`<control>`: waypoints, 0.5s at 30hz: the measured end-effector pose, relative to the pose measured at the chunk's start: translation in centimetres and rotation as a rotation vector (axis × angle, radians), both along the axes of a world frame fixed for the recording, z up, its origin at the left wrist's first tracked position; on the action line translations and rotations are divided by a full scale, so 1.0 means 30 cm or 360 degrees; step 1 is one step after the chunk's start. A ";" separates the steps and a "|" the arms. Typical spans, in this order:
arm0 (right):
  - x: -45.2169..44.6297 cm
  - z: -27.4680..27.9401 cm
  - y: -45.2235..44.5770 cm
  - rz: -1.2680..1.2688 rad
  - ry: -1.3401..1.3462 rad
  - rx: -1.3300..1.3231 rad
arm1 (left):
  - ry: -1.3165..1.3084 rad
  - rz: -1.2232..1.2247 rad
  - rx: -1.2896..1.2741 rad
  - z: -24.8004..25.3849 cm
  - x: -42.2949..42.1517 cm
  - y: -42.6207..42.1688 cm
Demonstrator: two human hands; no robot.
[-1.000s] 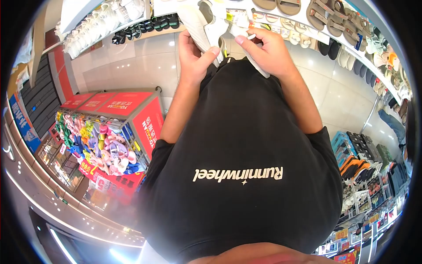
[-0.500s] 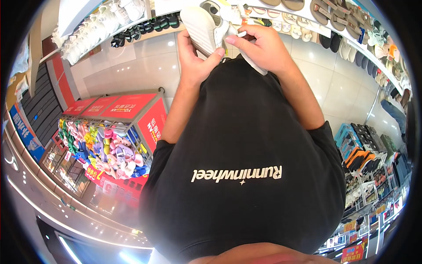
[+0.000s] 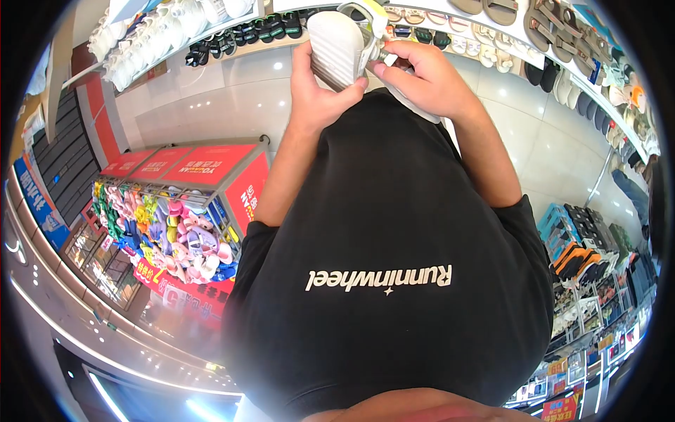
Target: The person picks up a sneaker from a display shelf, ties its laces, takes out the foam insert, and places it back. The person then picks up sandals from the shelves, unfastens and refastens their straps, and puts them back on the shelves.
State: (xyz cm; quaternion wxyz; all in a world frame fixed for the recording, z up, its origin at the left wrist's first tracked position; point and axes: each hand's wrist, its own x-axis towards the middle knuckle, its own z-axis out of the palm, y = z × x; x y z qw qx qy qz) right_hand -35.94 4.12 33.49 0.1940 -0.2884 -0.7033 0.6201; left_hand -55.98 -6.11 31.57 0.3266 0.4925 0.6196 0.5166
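My left hand point(image 3: 320, 91) is wrapped round a white sandal point(image 3: 336, 50), with the thumb along one edge and the fingers behind it. The sandal is tilted so that its ribbed sole faces me, and its upper with a strap shows on the right side. My right hand point(image 3: 429, 79) is closed beside it, thumb and fingers pinching a small white piece point(image 3: 389, 60) near the strap. Under the right palm runs a pale, flat edge point(image 3: 419, 109), perhaps a second sandal; most of it is hidden. Both hands are in front of my black shirt point(image 3: 380, 211).
Shelves of white shoes point(image 3: 151, 39), black sandals point(image 3: 271, 29) and brown sandals point(image 3: 555, 32) line the far side. A red-panelled bin point(image 3: 204, 165) with colourful clogs point(image 3: 183, 235) stands at left. Stacked shoe boxes point(image 3: 583, 225) are at right. A person's leg point(image 3: 631, 190) shows at the right edge.
The sandal has turned so its sole faces me more fully, shifting slightly right. My right hand has moved a little right and remains closed by the strap. The surroundings have shifted slightly.
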 end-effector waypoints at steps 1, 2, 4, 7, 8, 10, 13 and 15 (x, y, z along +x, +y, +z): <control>-0.017 0.001 -0.007 -0.0032 0.0026 0.0023 | 0.0078 -0.0009 0.0004 0.015 -0.011 0.001; -0.032 0.005 -0.015 -0.0067 0.0050 0.0047 | 0.0155 -0.0020 0.0008 0.025 -0.021 0.000; -0.053 0.016 -0.028 -0.0093 0.0034 0.0044 | 0.0252 -0.0048 0.0034 0.021 -0.052 -0.015; -0.071 0.035 -0.031 -0.0106 -0.0025 0.0056 | 0.0337 -0.0095 0.0097 0.036 -0.073 -0.006; -0.077 0.041 -0.035 -0.0134 -0.0002 0.0118 | 0.0353 -0.0112 0.0118 0.044 -0.076 -0.006; -0.087 0.055 -0.045 -0.0188 0.0016 0.0199 | 0.0450 -0.0145 0.0096 0.074 -0.090 0.002; -0.102 0.102 -0.051 -0.0249 0.0073 0.0296 | 0.0033 -0.0217 0.0132 0.071 -0.119 0.030; -0.120 0.159 -0.058 -0.0250 0.0199 0.0382 | -0.0609 -0.0268 0.0057 0.090 -0.118 0.039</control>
